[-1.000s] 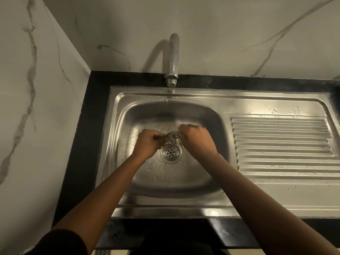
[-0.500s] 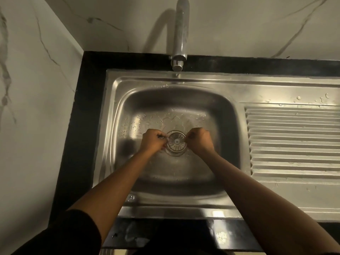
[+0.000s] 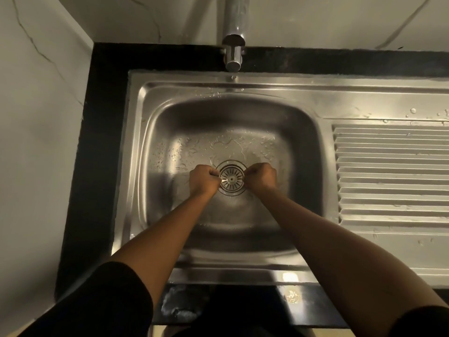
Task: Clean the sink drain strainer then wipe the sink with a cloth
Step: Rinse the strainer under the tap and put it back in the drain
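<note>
The round metal drain strainer (image 3: 231, 178), with slots radiating from a centre knob, lies flat in the drain opening at the middle of the steel sink basin (image 3: 286, 132). My left hand (image 3: 203, 180) pinches its left rim with curled fingers. On the opposite side my right hand (image 3: 262, 177) pinches the right rim the same way. Water drops and a thin wet film lie on the basin floor behind the drain. No cloth is in view.
A chrome tap spout (image 3: 233, 53) hangs over the sink's back edge. A ribbed steel drainboard (image 3: 391, 171) extends to the right, with drops near its back. Black countertop (image 3: 97, 147) frames the sink; marble walls rise at the left and back.
The strainer was held tilted above the open drain a second ago; both hands have lowered it flat into the drain opening. The camera has moved closer over the sink.
</note>
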### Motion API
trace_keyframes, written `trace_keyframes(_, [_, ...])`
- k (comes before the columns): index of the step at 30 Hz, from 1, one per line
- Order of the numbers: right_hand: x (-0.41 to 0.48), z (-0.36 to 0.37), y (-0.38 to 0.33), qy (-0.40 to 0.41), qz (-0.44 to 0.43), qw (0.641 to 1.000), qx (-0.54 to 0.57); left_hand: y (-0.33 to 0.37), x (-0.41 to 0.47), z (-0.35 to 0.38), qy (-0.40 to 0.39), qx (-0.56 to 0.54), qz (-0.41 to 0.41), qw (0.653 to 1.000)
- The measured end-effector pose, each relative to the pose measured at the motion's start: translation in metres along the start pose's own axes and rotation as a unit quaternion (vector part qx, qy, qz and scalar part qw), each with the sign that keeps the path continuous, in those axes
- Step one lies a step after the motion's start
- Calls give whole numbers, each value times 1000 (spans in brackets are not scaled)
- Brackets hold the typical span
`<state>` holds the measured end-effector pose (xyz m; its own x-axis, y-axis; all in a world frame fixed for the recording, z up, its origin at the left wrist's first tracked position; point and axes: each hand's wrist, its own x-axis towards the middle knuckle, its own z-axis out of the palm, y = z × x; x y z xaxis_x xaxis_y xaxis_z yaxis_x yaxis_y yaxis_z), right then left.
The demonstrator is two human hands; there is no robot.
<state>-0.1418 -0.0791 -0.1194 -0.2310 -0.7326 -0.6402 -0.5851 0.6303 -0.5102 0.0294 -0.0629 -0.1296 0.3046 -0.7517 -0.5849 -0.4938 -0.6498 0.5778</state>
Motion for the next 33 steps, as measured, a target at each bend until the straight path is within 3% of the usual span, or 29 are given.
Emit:
trace_keyframes(8, [-2,11,1,37,-16,999,-37,6,-3,6,47,68,52,995])
trace_keyframes(17, [-10,1,-6,7,-60,997,-55,7,-6,-1,43,56,77,995])
trace_keyframes(27, [-77,-45,-23,61,-152,986,22,31,-54,-36,27,-35,184,982])
trace_keyframes(33, [-124,-80,-29,72,-172,973,136,65,-101,-61,-7,-97,247,964])
